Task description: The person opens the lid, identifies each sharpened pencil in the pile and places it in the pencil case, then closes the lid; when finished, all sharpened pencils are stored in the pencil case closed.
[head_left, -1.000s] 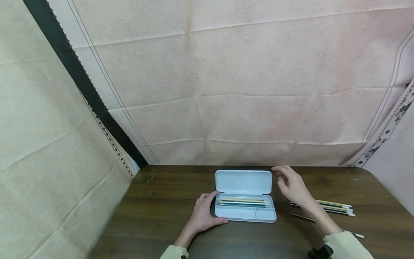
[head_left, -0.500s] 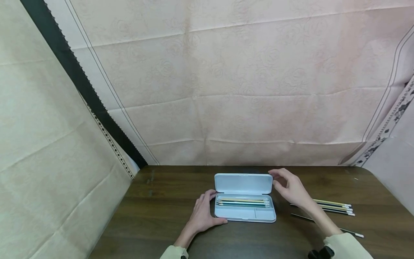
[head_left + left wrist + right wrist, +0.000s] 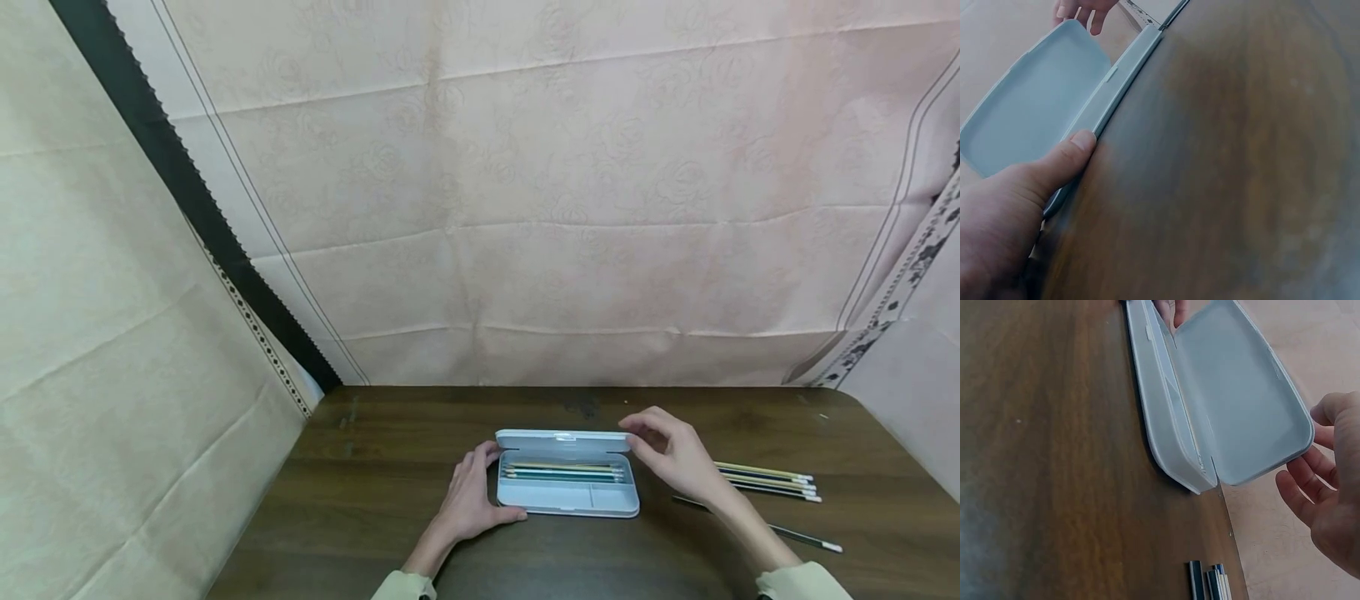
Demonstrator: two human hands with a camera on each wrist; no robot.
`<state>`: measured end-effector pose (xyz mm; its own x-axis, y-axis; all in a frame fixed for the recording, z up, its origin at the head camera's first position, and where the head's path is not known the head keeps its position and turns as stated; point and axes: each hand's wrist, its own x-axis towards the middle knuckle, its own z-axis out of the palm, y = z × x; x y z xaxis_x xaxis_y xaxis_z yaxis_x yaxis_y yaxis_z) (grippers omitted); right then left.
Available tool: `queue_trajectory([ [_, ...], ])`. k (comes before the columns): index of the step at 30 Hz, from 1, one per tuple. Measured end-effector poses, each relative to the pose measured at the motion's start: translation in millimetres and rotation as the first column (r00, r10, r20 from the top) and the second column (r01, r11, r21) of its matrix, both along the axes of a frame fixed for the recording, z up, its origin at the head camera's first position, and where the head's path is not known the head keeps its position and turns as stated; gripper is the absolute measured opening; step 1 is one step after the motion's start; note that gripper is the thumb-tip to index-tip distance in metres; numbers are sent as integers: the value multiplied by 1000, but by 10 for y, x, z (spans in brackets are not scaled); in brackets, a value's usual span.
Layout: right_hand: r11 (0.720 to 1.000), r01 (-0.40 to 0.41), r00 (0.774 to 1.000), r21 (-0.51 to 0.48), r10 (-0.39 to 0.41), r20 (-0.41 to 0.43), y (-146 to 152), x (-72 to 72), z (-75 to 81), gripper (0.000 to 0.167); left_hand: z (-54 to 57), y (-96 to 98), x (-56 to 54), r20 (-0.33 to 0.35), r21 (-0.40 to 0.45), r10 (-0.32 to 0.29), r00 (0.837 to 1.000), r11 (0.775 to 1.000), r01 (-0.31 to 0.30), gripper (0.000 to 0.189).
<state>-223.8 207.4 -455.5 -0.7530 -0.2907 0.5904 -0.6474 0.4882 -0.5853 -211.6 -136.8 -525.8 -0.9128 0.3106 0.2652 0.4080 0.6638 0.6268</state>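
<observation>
A light blue pencil case (image 3: 551,504) lies on the table, its lid (image 3: 562,442) tilted partway over the hinge at the far side. Several pencils (image 3: 562,472) lie side by side in its rear compartment; the small front compartments look bare. My left hand (image 3: 470,497) grips the case's left end, thumb on the front wall and fingers round the back corner. At the lid's right corner, my right hand (image 3: 672,454) holds the edge between thumb and fingers. In the right wrist view, the fingers (image 3: 1300,481) curve behind the lid corner.
Several pencils (image 3: 772,482) lie in a loose bunch on the brown wooden table (image 3: 337,533), right of the case, partly under the right forearm. A single dark pencil (image 3: 810,540) lies nearer. Pale cloth (image 3: 600,250) hangs behind the table.
The right hand has come to the lid's corner and moved toward me, and the lid has swung from nearly upright to a lower tilt. The left hand stays on the case.
</observation>
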Motion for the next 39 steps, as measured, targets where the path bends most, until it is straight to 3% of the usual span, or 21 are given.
queue_trajectory([
  [7, 1000, -3, 1000, -9, 3, -1, -17, 53, -26, 27, 28, -15, 20, 43, 17, -19, 999, 1000, 18, 114],
  [9, 1000, -6, 1000, -9, 6, -2, -45, 94, 11, 28, 46, -30, 23, 79, 62, -25, 997, 998, 20, 113],
  [12, 999, -28, 1000, -17, 28, -12, -104, 185, 117, 26, 92, -66, 24, 106, 177, -58, 993, 984, 39, 98],
  [16, 997, -67, 997, -32, 66, -30, -142, 266, 186, 24, 219, -99, 14, 38, 309, -126, 991, 945, 108, 64],
  [20, 996, -82, 996, -27, 81, -35, -96, 214, 45, 25, 367, -70, -10, -52, 352, -139, 989, 924, 148, 41],
  [26, 996, -89, 996, -5, 89, -27, -28, 131, -133, 29, 460, 14, -20, -77, 360, -152, 985, 918, 170, 21],
  [33, 989, -141, 989, 37, 142, -32, -33, 161, -165, 35, 401, 46, 1, -124, 279, -170, 978, 939, 199, 17],
  [39, 984, -128, 991, 123, 132, -24, -29, 203, -201, 34, 348, 51, 33, -158, 215, -183, 970, 953, 215, 18],
])
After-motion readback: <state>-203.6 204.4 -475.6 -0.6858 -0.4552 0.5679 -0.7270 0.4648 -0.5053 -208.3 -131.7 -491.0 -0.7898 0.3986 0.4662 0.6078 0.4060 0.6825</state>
